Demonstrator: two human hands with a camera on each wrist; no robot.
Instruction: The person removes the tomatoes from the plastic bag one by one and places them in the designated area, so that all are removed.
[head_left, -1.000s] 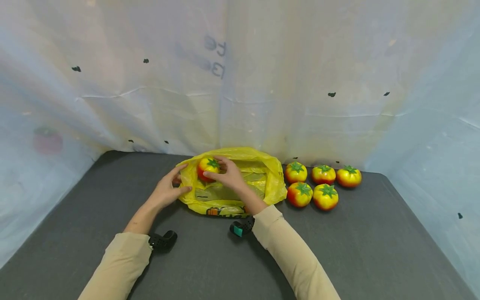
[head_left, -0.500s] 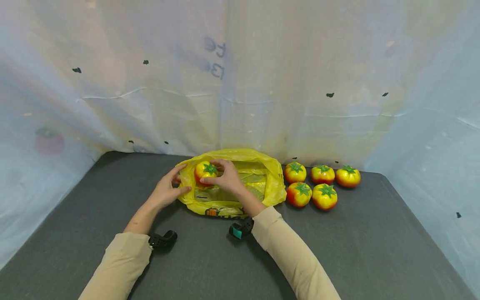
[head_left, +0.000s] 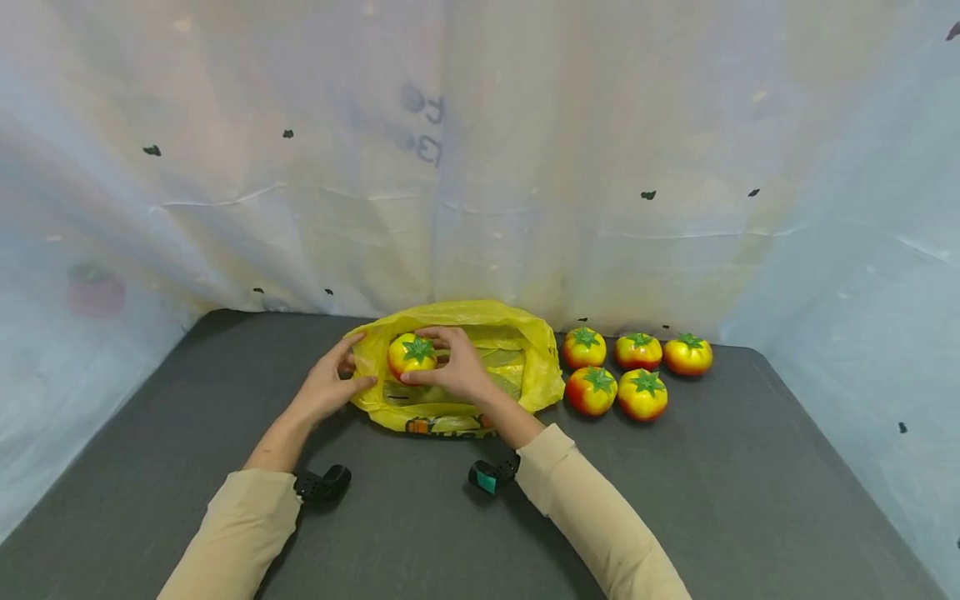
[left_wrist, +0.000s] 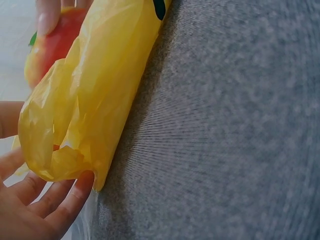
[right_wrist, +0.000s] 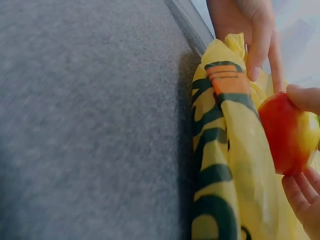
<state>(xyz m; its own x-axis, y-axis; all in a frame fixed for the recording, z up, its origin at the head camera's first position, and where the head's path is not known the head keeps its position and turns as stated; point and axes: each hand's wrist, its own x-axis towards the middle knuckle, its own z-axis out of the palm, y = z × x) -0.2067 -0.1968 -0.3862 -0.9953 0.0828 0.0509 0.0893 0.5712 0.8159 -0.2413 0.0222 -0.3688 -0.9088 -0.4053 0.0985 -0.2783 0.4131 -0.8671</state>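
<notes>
A yellow plastic bag point(head_left: 542, 350) with dark and orange print lies on the dark table, its mouth spread wide. My right hand point(head_left: 462, 367) grips a red-and-yellow tomato point(head_left: 408, 354) with a green star-shaped top, inside the bag's mouth near its left end. In the right wrist view, thumb and fingers sit on opposite sides of the tomato point(right_wrist: 287, 132). Beside the bag's left end is my left hand point(head_left: 326, 383), thumb and fingers spread apart around its edge. The left wrist view has loosely extended fingers point(left_wrist: 57, 200) touching the yellow plastic point(left_wrist: 107, 80).
Several similar tomatoes point(head_left: 642, 395) stand in two rows just right of the bag, the nearest ones close to it. Pale sheeting point(head_left: 495, 167) hangs behind the dark table point(head_left: 420, 517) and along both sides. Each wrist wears a black device point(head_left: 324, 485).
The tomato in my right hand has come down slightly, lower into the bag's mouth. My left hand stays at the bag's left edge. The head view has shifted a little.
</notes>
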